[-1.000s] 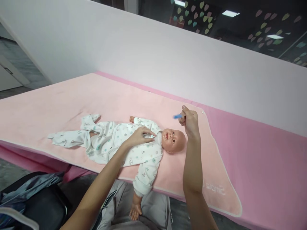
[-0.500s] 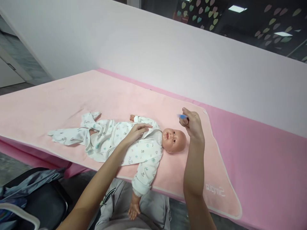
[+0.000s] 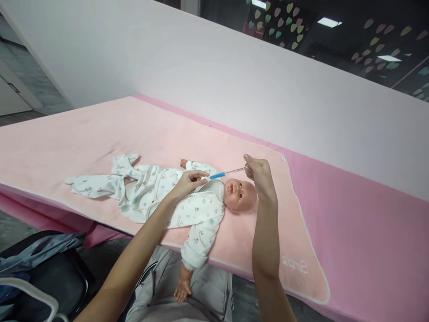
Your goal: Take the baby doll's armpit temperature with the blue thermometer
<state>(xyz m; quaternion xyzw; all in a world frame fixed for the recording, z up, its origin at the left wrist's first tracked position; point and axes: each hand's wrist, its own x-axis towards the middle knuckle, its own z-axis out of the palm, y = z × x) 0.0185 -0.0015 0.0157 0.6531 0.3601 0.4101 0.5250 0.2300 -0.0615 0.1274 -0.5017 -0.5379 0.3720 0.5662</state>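
A baby doll point(image 3: 240, 195) lies on its back in a white patterned outfit point(image 3: 197, 210), head to the right. The front of the outfit is pulled open near the neck. My left hand point(image 3: 191, 182) is closed in a pinch on the outfit's opened edge at the upper chest. Over the doll's shoulder, my right hand point(image 3: 260, 176) grips one end of a slim clear stick with a blue end, which looks like a glass thermometer point(image 3: 231, 172). Its blue end points left and comes close to my left fingertips; whether they touch it I cannot tell.
Under the doll is a pale pink mat point(image 3: 100, 129) over a darker pink cover point(image 3: 351, 210). A white wall point(image 3: 201, 67) rises behind. At lower left stands a black chair point(image 3: 63, 277) with cloth on it. One doll arm point(image 3: 184, 281) hangs over the front edge.
My right hand has moved slightly left, and the stick, blurred before, now shows clearly with its blue end near my left fingers. My left hand stays on the outfit's chest.
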